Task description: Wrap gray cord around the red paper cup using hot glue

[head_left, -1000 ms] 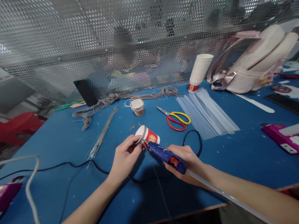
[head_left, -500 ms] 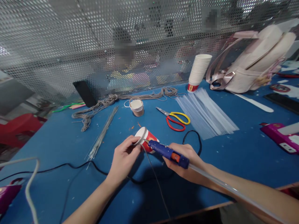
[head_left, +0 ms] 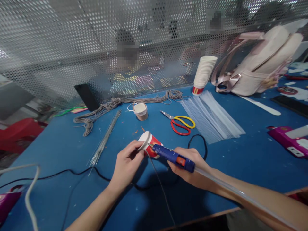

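The left hand [head_left: 127,162] grips a red and white paper cup [head_left: 154,141], thumb and fingers closed on it near its rim. The cup lies tilted on its side, its open end toward the left and its base toward the right, above the near middle of the blue bench [head_left: 235,163]; whether it rests on the surface I cannot tell. A grey cord [head_left: 158,178] goes round the cup below the rim, and its loose end trails down toward the bench's near edge. The right hand [head_left: 190,163] is closed around a blue glue gun [head_left: 168,154], its fingers partly hidden behind the body. The gun's metal nozzle points left and sits right at the cord on the cup, though contact is too small to make out. A long translucent glue stick [head_left: 240,193] runs out of the gun's back end, over the right forearm. Beyond the held cup stands a small wrapped cup [head_left: 141,112], with scissors [head_left: 172,118] to its right, blades slightly apart. Farther right, clear strips [head_left: 211,118] lie fanned out in front of a leaning stack of paper cups [head_left: 205,73]. A bundle of thin wires [head_left: 105,139] lies to the left, near a dark phone [head_left: 87,97] propped against the perforated panel [head_left: 84,48].
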The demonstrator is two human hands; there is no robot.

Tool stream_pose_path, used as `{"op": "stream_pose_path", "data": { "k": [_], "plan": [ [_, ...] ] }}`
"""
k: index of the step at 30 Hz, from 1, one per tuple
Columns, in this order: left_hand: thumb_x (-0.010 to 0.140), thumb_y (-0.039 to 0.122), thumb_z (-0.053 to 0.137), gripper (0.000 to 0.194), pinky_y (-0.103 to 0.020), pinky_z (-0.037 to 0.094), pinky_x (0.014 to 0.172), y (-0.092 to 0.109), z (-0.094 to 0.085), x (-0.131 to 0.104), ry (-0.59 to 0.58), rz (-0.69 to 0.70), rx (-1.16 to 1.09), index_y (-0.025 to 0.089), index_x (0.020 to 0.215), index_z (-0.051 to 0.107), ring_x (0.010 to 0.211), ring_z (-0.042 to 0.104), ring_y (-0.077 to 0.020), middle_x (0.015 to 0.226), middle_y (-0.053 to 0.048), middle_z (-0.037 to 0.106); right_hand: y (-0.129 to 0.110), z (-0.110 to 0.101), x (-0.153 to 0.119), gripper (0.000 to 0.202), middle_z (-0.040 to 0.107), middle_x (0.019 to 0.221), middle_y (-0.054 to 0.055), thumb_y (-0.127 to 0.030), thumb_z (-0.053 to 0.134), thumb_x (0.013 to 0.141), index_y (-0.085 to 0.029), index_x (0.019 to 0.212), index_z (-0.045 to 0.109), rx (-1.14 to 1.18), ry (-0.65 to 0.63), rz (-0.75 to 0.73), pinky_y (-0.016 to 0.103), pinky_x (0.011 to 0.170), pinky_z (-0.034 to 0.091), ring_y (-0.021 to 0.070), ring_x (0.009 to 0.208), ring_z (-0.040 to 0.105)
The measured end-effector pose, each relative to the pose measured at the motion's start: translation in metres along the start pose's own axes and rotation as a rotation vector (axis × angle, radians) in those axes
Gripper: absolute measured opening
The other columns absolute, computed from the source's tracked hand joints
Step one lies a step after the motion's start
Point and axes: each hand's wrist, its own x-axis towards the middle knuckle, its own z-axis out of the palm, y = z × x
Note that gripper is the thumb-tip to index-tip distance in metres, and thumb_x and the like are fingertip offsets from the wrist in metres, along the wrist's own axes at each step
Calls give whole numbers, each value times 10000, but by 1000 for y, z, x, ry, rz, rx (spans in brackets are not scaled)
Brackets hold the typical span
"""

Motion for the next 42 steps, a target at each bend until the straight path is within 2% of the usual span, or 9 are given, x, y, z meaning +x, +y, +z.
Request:
{"op": "stream_pose_path", "data": {
  "k": [3, 8, 13, 19, 23, 29, 35, 42],
  "plan": [
    [750, 228, 579, 155, -248, 467, 630, 0, 0, 0, 11, 3, 3, 166, 817, 705, 693, 575, -152, 764, -24, 633, -2, -1, 1, 157, 495, 590, -35, -142, 536, 791, -192, 668, 453, 18, -15, -12, 209, 507, 346, 89, 504, 476],
    [734, 226, 594, 156, -256, 477, 647, 0, -1, 0, 26, -8, 8, 165, 818, 711, 712, 585, -163, 782, -31, 649, -1, -1, 0, 174, 486, 578, -45, -137, 546, 783, -195, 657, 441, 34, -7, 56, 205, 505, 347, 80, 492, 457],
    [736, 226, 598, 165, -254, 476, 665, 2, -1, 0, 17, 4, 23, 173, 833, 720, 734, 601, -168, 803, -32, 667, -1, 0, 0, 175, 480, 574, -45, -146, 547, 778, -199, 657, 432, 41, -14, 5, 210, 497, 341, 83, 492, 448],
    [738, 223, 584, 184, -257, 470, 656, 3, -1, 0, 1, 8, 25, 177, 839, 731, 711, 596, -168, 780, -28, 666, -2, -2, 1, 192, 474, 567, -49, -148, 542, 784, -199, 641, 424, 40, -7, 54, 203, 496, 337, 75, 480, 434],
    [723, 205, 571, 214, -264, 472, 688, 2, -2, 0, 6, 11, 32, 192, 852, 743, 747, 604, -176, 807, -26, 682, -2, -2, 1, 184, 478, 577, -45, -134, 543, 775, -199, 651, 423, 52, -33, 2, 204, 503, 337, 80, 497, 441],
    [726, 207, 551, 206, -247, 450, 630, 3, -3, 1, -4, 15, 38, 186, 805, 740, 677, 570, -158, 739, -20, 648, 0, -2, 1, 193, 481, 563, -48, -143, 549, 784, -200, 645, 428, 11, 11, 47, 202, 496, 341, 78, 480, 445],
    [719, 197, 551, 192, -246, 443, 623, 3, -3, 1, -11, 28, 26, 188, 778, 733, 668, 555, -157, 710, -14, 631, 3, 1, -3, 118, 528, 604, -24, -160, 539, 777, -196, 686, 473, 59, -7, -45, 210, 508, 358, 91, 510, 472],
    [735, 178, 565, 183, -235, 428, 645, 1, -4, 0, -13, 7, -35, 189, 793, 738, 694, 549, -147, 745, -8, 622, -2, -5, 2, 192, 457, 554, -54, -134, 554, 766, -196, 634, 430, 81, 12, 90, 202, 490, 327, 72, 472, 411]
  ]
}}
